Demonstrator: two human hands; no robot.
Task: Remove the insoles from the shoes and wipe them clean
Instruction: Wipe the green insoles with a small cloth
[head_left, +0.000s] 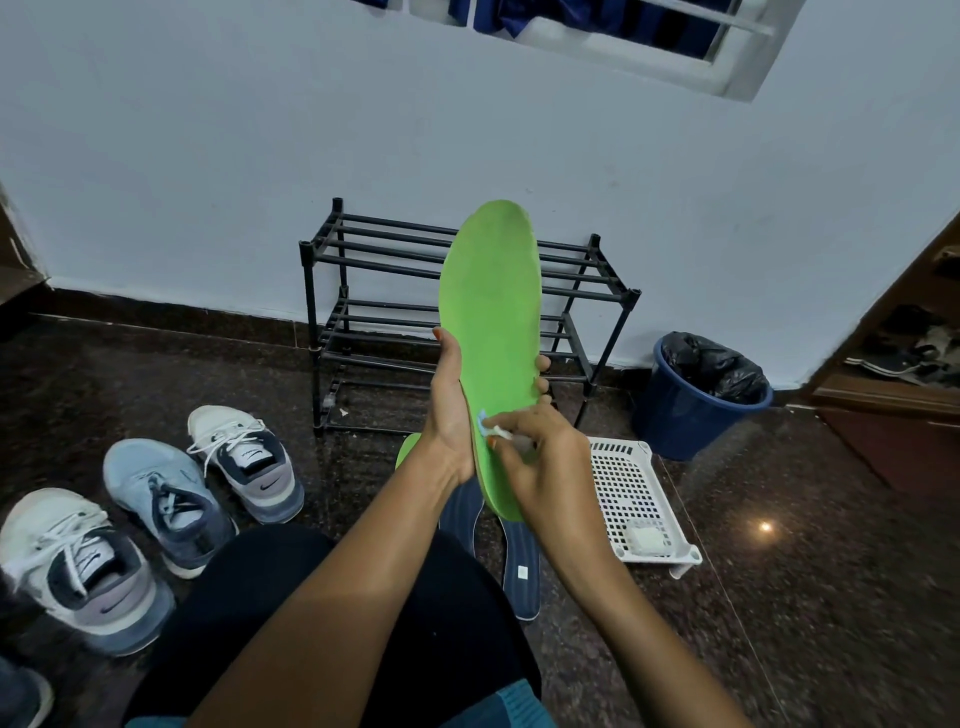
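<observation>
The left hand (451, 410) grips the green insole (489, 312) at its lower half, thumb along the left edge and fingertips wrapped round the right edge. The insole is held upright in the air, toe end up, in front of the black shoe rack (363, 260). The right hand (543, 460) pinches a small white wipe (497, 431) and presses it against the heel area of the insole. Two dark blue insoles (522, 566) lie on the dark stone floor (805, 597) below the hands, and part of a second green insole (407, 450) shows behind the left wrist. Three sneakers stand to the left: two white-and-grey sneakers (249, 462) and a light blue sneaker (166, 501) between them. A white perforated basket (626, 483) lies to the right, near a blue bin (685, 410) lined with a black bag.
</observation>
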